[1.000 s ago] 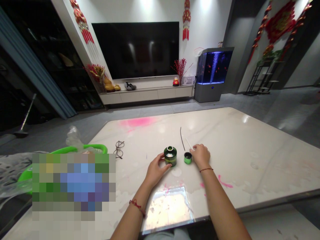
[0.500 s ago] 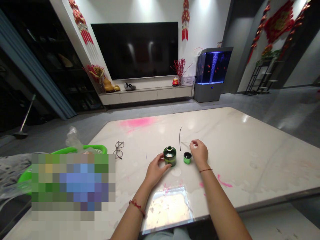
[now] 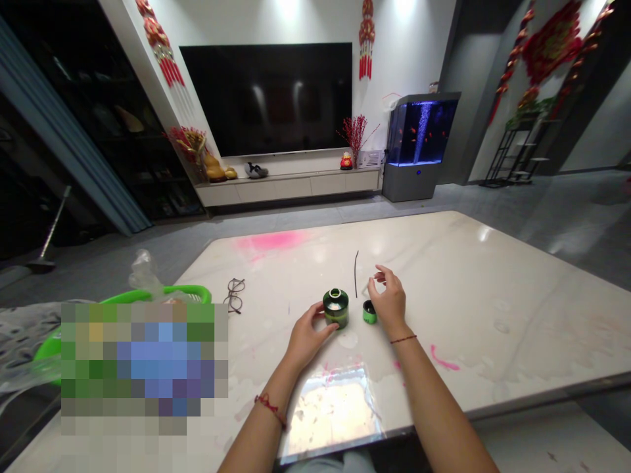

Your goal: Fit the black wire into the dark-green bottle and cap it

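A small dark green jar with an open white-rimmed mouth stands on the white marble table. My left hand curls round the jar's left side and holds it. A little green cap sits just right of the jar, partly hidden by my right hand. That hand hovers above the cap, its thumb and forefinger pinched on a thin white stick that is hard to see. A thin black stick lies on the table just beyond.
A pair of glasses lies to the left of the jar. At the table's left edge is a green basket with crumpled plastic. A clear plastic sheet lies at the near edge. Pink stains mark the tabletop.
My right hand left the cap, pinched the white stick off the table and lifted it slightly toward the jar. My left hand stayed on the jar.
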{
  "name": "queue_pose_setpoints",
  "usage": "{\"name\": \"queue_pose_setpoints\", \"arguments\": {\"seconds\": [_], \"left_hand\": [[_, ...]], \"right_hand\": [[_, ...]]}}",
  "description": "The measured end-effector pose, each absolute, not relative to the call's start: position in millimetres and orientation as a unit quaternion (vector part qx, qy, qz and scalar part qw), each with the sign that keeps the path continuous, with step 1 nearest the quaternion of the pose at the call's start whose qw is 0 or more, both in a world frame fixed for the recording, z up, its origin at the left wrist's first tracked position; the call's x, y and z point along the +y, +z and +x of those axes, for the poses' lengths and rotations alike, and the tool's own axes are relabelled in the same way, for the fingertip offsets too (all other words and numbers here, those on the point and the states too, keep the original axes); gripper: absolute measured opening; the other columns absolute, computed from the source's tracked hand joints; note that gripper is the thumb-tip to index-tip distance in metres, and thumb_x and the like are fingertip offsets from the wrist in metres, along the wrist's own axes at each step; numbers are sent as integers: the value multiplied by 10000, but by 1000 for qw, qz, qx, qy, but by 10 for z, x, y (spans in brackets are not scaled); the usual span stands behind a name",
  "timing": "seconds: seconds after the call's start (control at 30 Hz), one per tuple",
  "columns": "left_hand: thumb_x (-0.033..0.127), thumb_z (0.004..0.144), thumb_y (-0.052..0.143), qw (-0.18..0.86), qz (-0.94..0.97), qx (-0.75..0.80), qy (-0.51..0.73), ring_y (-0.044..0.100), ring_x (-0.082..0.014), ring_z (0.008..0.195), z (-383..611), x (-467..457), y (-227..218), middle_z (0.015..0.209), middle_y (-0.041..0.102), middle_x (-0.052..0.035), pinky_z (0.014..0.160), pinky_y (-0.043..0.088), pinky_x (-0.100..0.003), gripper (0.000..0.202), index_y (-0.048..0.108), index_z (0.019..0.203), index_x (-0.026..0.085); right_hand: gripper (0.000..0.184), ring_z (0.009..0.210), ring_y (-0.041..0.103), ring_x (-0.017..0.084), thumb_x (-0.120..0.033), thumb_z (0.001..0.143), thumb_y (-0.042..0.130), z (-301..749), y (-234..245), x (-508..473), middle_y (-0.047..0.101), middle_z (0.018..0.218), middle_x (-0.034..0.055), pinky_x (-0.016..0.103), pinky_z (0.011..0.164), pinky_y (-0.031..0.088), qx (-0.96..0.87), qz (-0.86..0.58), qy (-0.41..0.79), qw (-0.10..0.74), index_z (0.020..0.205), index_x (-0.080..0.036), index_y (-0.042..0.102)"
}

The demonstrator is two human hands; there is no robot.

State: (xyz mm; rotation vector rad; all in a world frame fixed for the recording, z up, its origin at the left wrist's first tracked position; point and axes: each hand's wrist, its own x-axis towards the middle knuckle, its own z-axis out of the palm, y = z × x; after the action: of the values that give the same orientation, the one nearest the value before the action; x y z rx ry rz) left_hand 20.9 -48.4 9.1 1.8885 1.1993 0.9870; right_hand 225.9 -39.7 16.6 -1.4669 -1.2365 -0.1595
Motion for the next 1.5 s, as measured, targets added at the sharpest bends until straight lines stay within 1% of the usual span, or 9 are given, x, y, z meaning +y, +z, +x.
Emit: {"name": "queue_pose_setpoints", "arguments": {"seconds": [0.13, 0.33, 0.4, 0.53, 0.63, 1.03, 1.3, 1.4, 1.5], "left_hand": [[307, 662, 692, 341, 725, 462, 381, 596, -198, 1002, 215, -488, 86, 1119, 623, -67, 909, 447, -353, 488, 531, 1109, 198], [298, 661, 692, 337, 723, 471, 375, 595, -210, 1007, 214, -494, 101, 1113, 627, -66, 903, 450, -366, 476, 538, 1102, 204], [308, 663, 690, 338, 724, 470, 375, 594, -215, 1012, 211, -494, 104, 1113, 628, -66, 905, 450, -370, 474, 539, 1101, 208], [312, 665, 687, 340, 726, 467, 372, 591, -213, 1016, 209, -493, 106, 1126, 622, -65, 912, 446, -368, 483, 534, 1112, 211], [313, 661, 689, 344, 724, 467, 374, 591, -213, 1021, 211, -494, 107, 1129, 621, -64, 915, 445, -367, 488, 533, 1113, 214], [304, 666, 683, 335, 728, 464, 378, 600, -207, 995, 218, -500, 112, 1101, 631, -62, 900, 453, -364, 473, 536, 1105, 207], [311, 670, 682, 333, 729, 466, 375, 595, -205, 1008, 214, -497, 103, 1116, 625, -59, 909, 452, -361, 477, 533, 1112, 213], [308, 666, 685, 332, 728, 468, 374, 598, -205, 1002, 215, -497, 108, 1114, 627, -59, 901, 455, -357, 476, 535, 1108, 214], [308, 662, 688, 333, 728, 470, 372, 599, -208, 1004, 215, -494, 105, 1113, 628, -63, 897, 455, -356, 474, 541, 1101, 208]], "right_hand": [[331, 763, 549, 163, -215, 774, 464, 2241, 181, -408, 608, 818, 44, 317, 773, 460, -527, -611, -68, 586, 1096, -155, 511], [327, 743, 554, 164, -215, 758, 472, 2239, 187, -406, 609, 800, 40, 317, 757, 467, -525, -617, -52, 584, 1075, -154, 529], [298, 731, 552, 165, -217, 752, 473, 2242, 179, -400, 611, 792, 41, 314, 743, 466, -528, -620, -44, 578, 1032, -158, 554], [174, 702, 546, 162, -231, 753, 470, 2249, 153, -386, 613, 776, 49, 294, 703, 455, -547, -629, -18, 552, 856, -168, 596], [151, 684, 547, 159, -251, 747, 478, 2252, 133, -374, 618, 775, 50, 286, 684, 452, -537, -646, 13, 542, 808, -173, 593], [170, 621, 578, 154, -303, 717, 504, 2274, 111, -357, 636, 731, 40, 265, 617, 460, -501, -658, 120, 549, 782, -177, 598], [159, 646, 594, 167, -312, 699, 509, 2295, 96, -382, 658, 744, 24, 278, 635, 461, -487, -698, 156, 502, 766, -202, 601], [161, 667, 599, 179, -332, 703, 528, 2301, 116, -377, 661, 740, 38, 291, 647, 464, -471, -691, 149, 528, 753, -198, 602], [190, 702, 612, 185, -359, 701, 556, 2285, 140, -359, 668, 754, 62, 303, 683, 477, -453, -647, 160, 593, 749, -179, 599]]}}
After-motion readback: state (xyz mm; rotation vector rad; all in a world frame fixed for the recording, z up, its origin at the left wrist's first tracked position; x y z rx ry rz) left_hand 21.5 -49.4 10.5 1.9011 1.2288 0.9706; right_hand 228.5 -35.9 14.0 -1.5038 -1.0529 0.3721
